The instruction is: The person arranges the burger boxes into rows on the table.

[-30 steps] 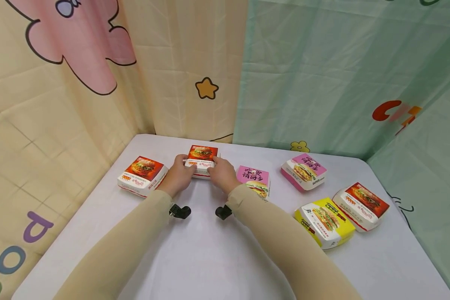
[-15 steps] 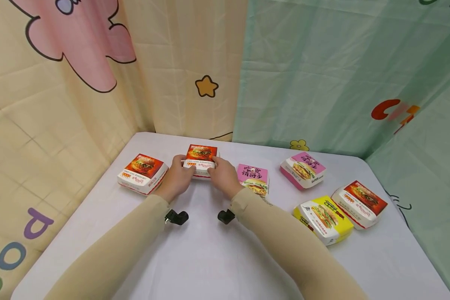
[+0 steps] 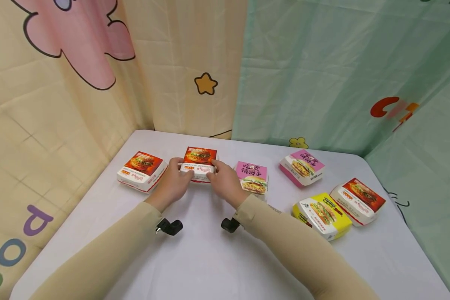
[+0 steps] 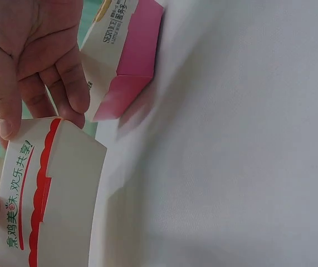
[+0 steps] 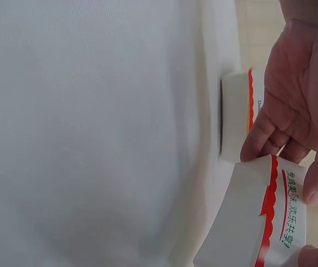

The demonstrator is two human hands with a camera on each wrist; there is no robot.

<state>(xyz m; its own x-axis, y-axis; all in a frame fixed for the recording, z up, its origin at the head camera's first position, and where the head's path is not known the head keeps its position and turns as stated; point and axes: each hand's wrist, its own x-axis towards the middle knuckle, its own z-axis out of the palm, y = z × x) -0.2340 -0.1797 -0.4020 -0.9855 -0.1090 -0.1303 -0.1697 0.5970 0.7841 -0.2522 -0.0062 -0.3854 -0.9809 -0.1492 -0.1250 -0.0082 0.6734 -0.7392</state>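
Observation:
Both hands grip a red-and-white burger box (image 3: 200, 156) near the table's far edge. My left hand (image 3: 172, 181) pinches its left side, thumb on the near face, while my right hand (image 3: 227, 180) does the same at the right. In the left wrist view the box's white front (image 4: 72, 189), with its red scalloped band, leans over the cloth and throws a shadow. Another red-and-white burger box (image 3: 141, 170) lies just left of the left hand. Close to the right hand is a pink burger box (image 3: 253, 177), partly covered by the forearm.
Farther right lie a second pink box (image 3: 303, 168), a yellow burger box (image 3: 323, 215) and a red-and-white box (image 3: 359, 201) touching or nearly touching it. A white cloth covers the table (image 3: 206, 266). Printed curtains (image 3: 195, 50) rise behind and at both sides.
The gripped box has come slightly toward the person and to the left, both hands moving with it. The head view has tilted down a little. The other boxes stay in place.

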